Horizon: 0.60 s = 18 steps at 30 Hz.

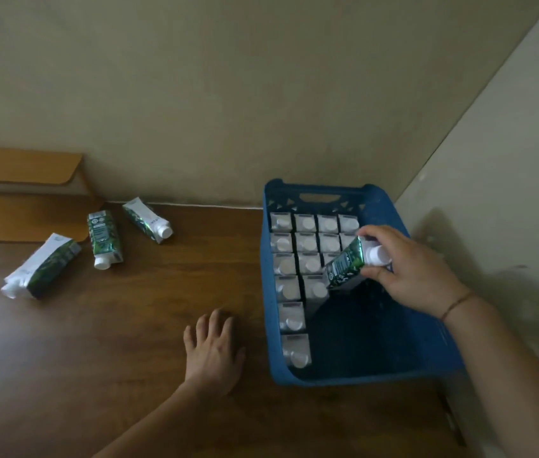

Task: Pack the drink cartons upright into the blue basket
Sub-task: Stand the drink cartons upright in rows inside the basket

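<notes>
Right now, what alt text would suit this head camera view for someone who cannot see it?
A person's right hand lowers a tilted green drink carton into a blue plastic basket partly filled with upright cartons. The left hand rests flat on the brown wooden table, where three more cartons lie.

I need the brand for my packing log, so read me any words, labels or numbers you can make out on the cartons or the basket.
Nothing can be read.
Held carton: round mark and white print on the green side, too small and blurred.
Three cartons on the table: green label print, blurred.
Basket: no text visible.
Packed cartons: only caps and tops show.
</notes>
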Motion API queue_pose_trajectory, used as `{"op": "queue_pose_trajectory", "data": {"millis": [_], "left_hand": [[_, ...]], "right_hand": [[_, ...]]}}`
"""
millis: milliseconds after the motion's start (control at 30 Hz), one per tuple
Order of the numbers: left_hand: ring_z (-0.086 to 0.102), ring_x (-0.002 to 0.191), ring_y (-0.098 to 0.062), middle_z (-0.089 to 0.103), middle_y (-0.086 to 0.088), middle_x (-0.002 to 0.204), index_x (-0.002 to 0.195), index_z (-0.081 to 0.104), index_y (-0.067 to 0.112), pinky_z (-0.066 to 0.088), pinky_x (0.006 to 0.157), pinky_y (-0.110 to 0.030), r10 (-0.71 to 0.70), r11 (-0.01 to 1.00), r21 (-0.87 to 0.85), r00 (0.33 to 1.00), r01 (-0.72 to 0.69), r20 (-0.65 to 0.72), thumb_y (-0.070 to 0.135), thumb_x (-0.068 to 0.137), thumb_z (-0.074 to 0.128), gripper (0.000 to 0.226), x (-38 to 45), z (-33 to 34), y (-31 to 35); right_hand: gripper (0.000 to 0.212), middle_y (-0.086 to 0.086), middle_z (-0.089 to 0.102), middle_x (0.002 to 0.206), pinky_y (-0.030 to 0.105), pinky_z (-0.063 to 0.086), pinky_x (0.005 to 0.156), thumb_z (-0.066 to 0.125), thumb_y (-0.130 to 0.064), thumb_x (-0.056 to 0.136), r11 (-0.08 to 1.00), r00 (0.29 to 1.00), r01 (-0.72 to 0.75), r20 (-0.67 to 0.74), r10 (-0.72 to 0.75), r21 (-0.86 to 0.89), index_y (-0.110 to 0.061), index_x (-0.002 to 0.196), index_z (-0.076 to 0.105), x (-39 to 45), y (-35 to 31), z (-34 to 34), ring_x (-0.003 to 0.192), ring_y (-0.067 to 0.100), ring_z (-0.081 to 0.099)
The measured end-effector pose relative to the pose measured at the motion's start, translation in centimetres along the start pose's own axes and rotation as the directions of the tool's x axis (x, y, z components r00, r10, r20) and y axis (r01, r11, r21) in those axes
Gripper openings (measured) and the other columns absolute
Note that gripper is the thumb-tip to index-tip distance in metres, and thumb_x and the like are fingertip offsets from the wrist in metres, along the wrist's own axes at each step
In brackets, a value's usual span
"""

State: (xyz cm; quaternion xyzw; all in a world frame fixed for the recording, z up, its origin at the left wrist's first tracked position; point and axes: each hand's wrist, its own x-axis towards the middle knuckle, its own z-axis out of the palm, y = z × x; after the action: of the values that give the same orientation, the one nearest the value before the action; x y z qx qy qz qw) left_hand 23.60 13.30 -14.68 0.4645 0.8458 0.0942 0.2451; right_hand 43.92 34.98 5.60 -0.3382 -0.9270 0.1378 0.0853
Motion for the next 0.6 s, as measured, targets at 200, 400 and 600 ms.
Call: {"op": "queue_pose_trajectory", "data": {"millis": [200, 400, 600], "left_hand": [[0.002, 0.152, -0.032, 0.007, -0.004, 0.166, 0.154, 0.020, 0.027, 0.001, 0.123, -0.056, -0.092, 0.996, 0.015, 0.995, 0.092, 0.030, 0.053, 0.096, 0.040, 0.066, -0.3, -0.4, 0.2], [0.003, 0.152, -0.032, 0.006, -0.004, 0.166, 0.154, 0.022, 0.028, 0.004, 0.123, -0.055, -0.167, 0.986, -0.025, 0.986, 0.168, 0.029, 0.053, 0.096, 0.043, 0.066, -0.8, -1.2, -0.4], [0.008, 0.151, -0.031, 0.010, -0.004, 0.165, 0.150, 0.029, 0.030, 0.005, 0.123, -0.057, -0.274, 0.956, -0.114, 0.962, 0.271, -0.009, 0.053, 0.096, 0.044, 0.060, -1.1, -1.9, -2.0]], "right_hand": [[0.052, -0.009, 0.052, 0.131, 0.040, 0.050, 0.079, 0.069, -0.031, 0.084, 0.999, 1.000, -0.025, 0.000, 0.025, -0.042, -0.029, 0.129, 0.045, -0.5, 0.7, -0.4, 0.102, 0.023, 0.059], [0.050, -0.007, 0.031, 0.133, 0.041, 0.050, 0.083, 0.069, -0.024, 0.083, 0.999, 0.971, -0.030, 0.236, 0.038, -0.039, -0.024, 0.126, 0.044, 1.7, 1.7, 4.2, 0.096, 0.024, 0.058], [0.057, 0.005, 0.022, 0.124, 0.045, 0.051, 0.057, 0.066, -0.002, 0.072, 0.969, 0.937, -0.013, 0.336, 0.098, -0.246, -0.023, 0.109, 0.028, 1.8, 1.9, 8.6, 0.063, 0.026, 0.053]]}}
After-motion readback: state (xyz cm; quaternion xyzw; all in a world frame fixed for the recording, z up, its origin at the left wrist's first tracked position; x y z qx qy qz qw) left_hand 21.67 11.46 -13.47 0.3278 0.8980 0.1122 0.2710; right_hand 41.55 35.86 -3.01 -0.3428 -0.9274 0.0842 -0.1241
